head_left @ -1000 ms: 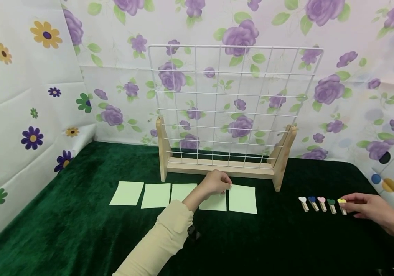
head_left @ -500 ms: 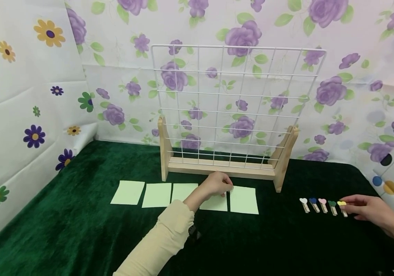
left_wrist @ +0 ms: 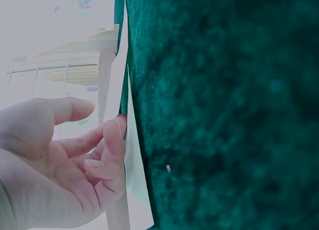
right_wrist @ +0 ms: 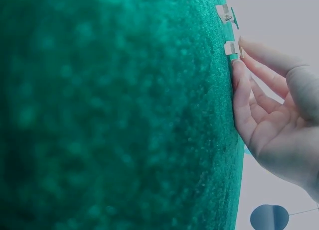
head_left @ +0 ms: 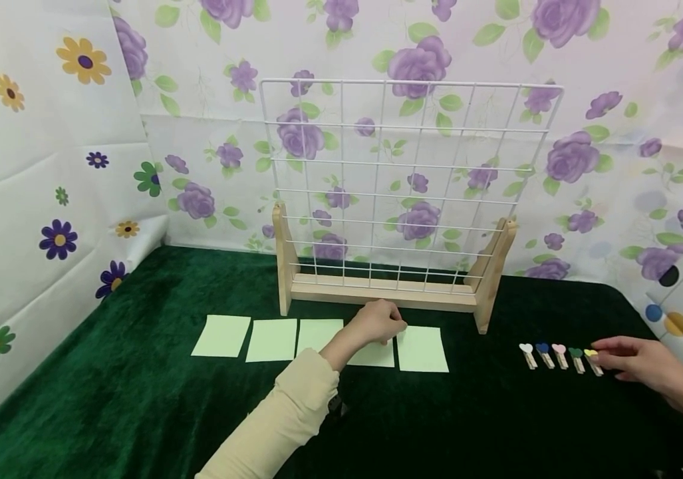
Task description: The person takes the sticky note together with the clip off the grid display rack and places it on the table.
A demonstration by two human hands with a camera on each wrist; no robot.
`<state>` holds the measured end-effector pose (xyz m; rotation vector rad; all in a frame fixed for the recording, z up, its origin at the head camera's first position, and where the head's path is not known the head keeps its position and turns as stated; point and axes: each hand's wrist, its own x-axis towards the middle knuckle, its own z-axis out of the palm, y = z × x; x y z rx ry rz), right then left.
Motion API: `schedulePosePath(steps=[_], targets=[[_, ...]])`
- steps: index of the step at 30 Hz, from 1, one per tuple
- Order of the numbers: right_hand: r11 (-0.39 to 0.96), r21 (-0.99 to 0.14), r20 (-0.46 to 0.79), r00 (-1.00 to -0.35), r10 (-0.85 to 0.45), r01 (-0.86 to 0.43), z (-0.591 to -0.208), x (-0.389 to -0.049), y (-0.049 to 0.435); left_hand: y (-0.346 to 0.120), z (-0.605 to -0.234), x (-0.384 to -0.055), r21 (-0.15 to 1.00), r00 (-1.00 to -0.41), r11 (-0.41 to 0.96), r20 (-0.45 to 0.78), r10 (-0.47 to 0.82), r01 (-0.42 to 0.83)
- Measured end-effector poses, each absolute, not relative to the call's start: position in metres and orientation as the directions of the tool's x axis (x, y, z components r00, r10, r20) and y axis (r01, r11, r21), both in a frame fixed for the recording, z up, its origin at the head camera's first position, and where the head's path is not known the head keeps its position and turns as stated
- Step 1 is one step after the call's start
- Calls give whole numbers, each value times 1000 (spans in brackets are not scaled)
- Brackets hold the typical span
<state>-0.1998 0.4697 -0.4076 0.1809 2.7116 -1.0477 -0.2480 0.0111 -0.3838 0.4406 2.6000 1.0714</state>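
Observation:
Pale green paper squares lie in a row on the dark green cloth. My left hand reaches over the row, its fingertips at the upper left corner of the rightmost sheet. In the left wrist view the fingers bend against a sheet's edge, the thumb held apart from it. At the right, my right hand pinches a small wooden clothespin with a yellow heart between thumb and finger; the hand partly hides the heart. Beside it lie clothespins with green, pink, blue and white hearts.
Behind the paper stands a white wire grid rack on a wooden base. Flower-printed sheeting hangs at the back and left. The green velvet cloth covers the table.
The rightmost sheet's left edge has straightened slightly under my left fingertips. The yellow-heart clothespin has shifted a little left, toward the green one. Both hands have barely moved.

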Motion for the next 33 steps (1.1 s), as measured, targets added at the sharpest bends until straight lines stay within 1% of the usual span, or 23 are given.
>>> schedulePosePath(steps=[9,12,16,20,24,26,29,33], targets=[[732,-657,-251,-968,12,179,-408,-201,470,8,-379,-244,702,-919,685,-114,378,195],[729,-660,-255,-967,12,183,-407,-201,470,5,-377,-242,698,-919,680,-80,387,226],[734,-650,-243,-969,44,196,-406,-202,467,-1,-376,-244,694,-910,664,-32,414,278],[784,-597,-173,-982,81,170,-400,-202,458,-9,-376,-245,706,-888,626,10,459,332],[851,-513,-80,-994,77,107,-391,-201,447,-20,-375,-243,708,-867,596,47,496,379],[876,-475,-57,-996,70,88,-387,-201,444,-26,-374,-243,704,-858,586,64,509,400],[906,-418,-13,-998,69,68,-384,-200,439,-37,-370,-242,698,-853,582,80,516,417],[921,-389,13,-999,38,30,-380,-197,431,-53,-363,-243,655,-856,617,89,510,436]])
